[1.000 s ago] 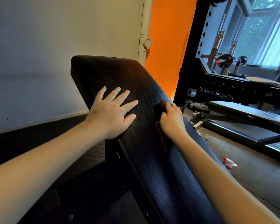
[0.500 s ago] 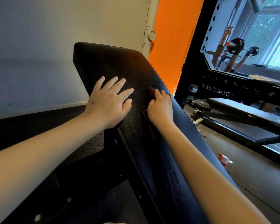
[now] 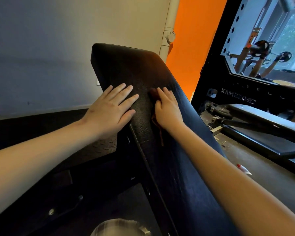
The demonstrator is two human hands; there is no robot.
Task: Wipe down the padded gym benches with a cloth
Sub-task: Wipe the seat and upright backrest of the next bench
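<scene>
The bench [image 3: 140, 70] is slanting up and away through the middle of the scene, its black padded face rising toward the far wall. The cloth [image 3: 154, 93], dark reddish brown, is lying on that face about halfway up, mostly hidden under the right hand [image 3: 168, 109], with a thin strip trailing toward the near side. The right hand's grip is lying flat, fingers straight and close together, pressing the cloth onto the padding. The left hand [image 3: 109, 109] is resting just to the left, on the pad's left edge, its grip spread with 4 fingers fanned and holding nothing. A black rack [image 3: 211, 74] is standing to the right before an orange wall [image 3: 191, 40]. A small red and white thing [image 3: 243, 169] is lying on the floor [image 3: 271, 176] near the right forearm.
</scene>
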